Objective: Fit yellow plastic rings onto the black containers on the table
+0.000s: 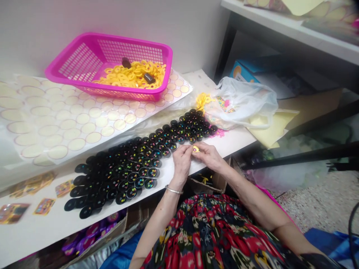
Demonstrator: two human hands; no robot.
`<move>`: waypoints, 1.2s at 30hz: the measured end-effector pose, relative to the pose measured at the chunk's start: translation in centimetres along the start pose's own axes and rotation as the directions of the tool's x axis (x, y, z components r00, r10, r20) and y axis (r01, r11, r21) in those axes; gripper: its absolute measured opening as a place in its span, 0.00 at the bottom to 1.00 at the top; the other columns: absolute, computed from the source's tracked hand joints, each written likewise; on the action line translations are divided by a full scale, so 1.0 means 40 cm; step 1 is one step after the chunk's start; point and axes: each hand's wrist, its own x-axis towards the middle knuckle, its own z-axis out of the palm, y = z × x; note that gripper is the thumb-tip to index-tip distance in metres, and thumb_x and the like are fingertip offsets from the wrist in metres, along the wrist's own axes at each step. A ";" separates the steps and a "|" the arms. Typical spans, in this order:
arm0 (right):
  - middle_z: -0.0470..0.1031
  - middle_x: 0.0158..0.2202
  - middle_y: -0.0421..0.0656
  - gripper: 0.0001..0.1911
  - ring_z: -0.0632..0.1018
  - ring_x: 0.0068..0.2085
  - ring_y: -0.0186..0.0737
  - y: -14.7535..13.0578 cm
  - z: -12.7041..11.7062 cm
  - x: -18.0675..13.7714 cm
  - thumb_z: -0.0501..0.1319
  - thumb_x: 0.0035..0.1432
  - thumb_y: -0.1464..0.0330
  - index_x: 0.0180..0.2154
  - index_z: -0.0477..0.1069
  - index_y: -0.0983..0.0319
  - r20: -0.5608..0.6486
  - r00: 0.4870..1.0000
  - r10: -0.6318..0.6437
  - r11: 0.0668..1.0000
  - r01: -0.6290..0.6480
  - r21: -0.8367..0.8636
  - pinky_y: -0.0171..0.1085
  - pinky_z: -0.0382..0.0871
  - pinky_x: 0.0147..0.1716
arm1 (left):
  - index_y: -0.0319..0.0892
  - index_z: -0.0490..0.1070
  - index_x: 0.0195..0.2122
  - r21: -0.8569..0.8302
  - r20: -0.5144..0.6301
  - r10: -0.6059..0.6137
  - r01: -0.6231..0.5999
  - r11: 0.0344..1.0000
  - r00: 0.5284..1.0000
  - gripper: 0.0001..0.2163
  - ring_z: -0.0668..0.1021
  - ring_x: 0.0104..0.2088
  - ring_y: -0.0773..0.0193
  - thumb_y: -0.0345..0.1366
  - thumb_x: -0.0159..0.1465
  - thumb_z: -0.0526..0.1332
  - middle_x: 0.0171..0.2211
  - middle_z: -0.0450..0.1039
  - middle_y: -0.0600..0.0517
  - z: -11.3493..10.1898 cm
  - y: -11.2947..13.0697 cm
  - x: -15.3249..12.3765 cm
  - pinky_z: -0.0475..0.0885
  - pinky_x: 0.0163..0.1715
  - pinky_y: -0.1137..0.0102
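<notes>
A small yellow ring-shaped piece (195, 149) with a dark centre is pinched between my two hands at the table's front edge. My left hand (182, 160) closes on its left side, and my right hand (209, 155) grips it from the right with bent fingers. Just beyond my fingers stand rows of small black cups (134, 164), several with bright coloured beads inside. In the pink basket (169, 56) at the back lies a heap of similar yellow rings (126, 76), with two dark brown pieces on top.
Sheets with round cream stickers (78, 127) lie under the basket. A clear plastic bag (246, 101) with coloured beads sits at the back right, near yellow strips (203, 101) and pink beads. Small printed cards (44, 206) lie left. A shelf (294, 30) overhangs the right; open boxes stand below the table.
</notes>
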 end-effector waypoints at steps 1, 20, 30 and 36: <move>0.69 0.37 0.42 0.15 0.70 0.33 0.33 -0.004 0.003 0.000 0.60 0.51 0.65 0.42 0.74 0.63 -0.010 1.000 0.025 0.999 -0.025 0.022 0.32 0.65 0.31 | 0.39 0.76 0.27 -0.013 -0.009 -0.027 0.027 1.000 1.000 0.09 0.71 0.29 0.67 0.40 0.54 0.62 0.25 0.71 0.52 0.002 -0.001 0.003 0.65 0.31 0.73; 0.71 0.16 0.38 0.16 0.68 0.15 0.28 -0.003 0.027 0.034 0.71 0.32 0.68 0.27 0.71 0.67 -0.018 0.904 0.427 0.772 -0.354 0.528 0.28 0.62 0.14 | 0.36 0.73 0.19 -0.205 0.018 -0.242 0.240 0.949 0.970 0.08 0.66 0.17 0.73 0.36 0.45 0.67 0.15 0.68 0.55 0.014 0.013 0.029 0.61 0.18 0.76; 0.74 0.21 0.40 0.20 0.72 0.18 0.28 -0.002 0.039 0.014 0.67 0.42 0.58 0.34 0.71 0.66 0.024 0.918 0.396 0.777 -0.349 0.523 0.28 0.69 0.18 | 0.35 0.72 0.20 -0.180 0.009 -0.224 0.222 0.958 0.975 0.12 0.64 0.15 0.75 0.41 0.47 0.67 0.15 0.66 0.57 0.008 0.021 0.012 0.58 0.16 0.76; 0.69 0.16 0.38 0.15 0.67 0.13 0.27 -0.007 0.063 0.030 0.59 0.52 0.58 0.27 0.67 0.64 -0.120 0.862 0.493 0.776 -0.372 0.510 0.24 0.59 0.08 | 0.36 0.71 0.22 -0.139 -0.032 -0.216 0.210 0.968 0.976 0.14 0.64 0.17 0.74 0.44 0.49 0.65 0.16 0.65 0.58 0.018 0.015 -0.002 0.60 0.18 0.76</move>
